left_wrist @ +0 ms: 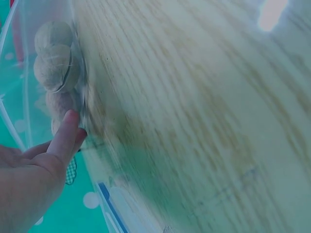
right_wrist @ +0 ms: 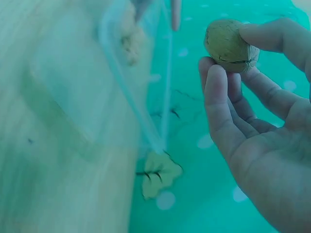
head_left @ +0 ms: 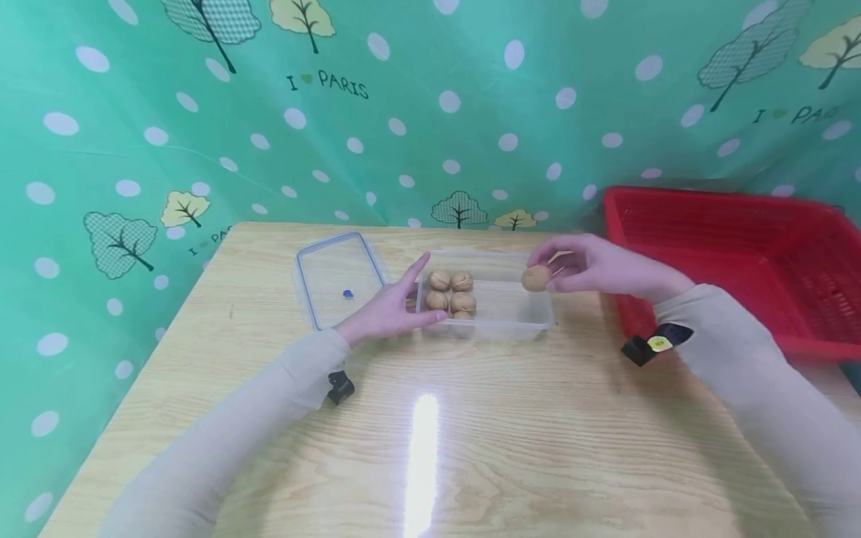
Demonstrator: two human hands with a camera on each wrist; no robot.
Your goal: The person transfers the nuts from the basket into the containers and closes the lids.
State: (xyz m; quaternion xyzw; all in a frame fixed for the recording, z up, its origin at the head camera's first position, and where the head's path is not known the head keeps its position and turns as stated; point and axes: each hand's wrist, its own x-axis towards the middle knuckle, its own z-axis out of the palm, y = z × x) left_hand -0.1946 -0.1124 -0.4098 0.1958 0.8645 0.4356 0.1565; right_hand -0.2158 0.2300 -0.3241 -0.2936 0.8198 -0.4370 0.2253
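A clear plastic container sits on the table, with several walnuts grouped in its left part. My left hand spans the container's left end, thumb at the near rim and index finger at the far rim. In the left wrist view, a thumb tip overlaps the side wall beside the walnuts. Over the container's right end, my right hand pinches one walnut between thumb and fingertips. The right wrist view shows that walnut with a dark seam, raised above the container rim.
A clear lid with a blue seal lies left of the container, with a small blue piece on it. At the right stands a red plastic basket. Behind the wooden table hangs a green patterned cloth.
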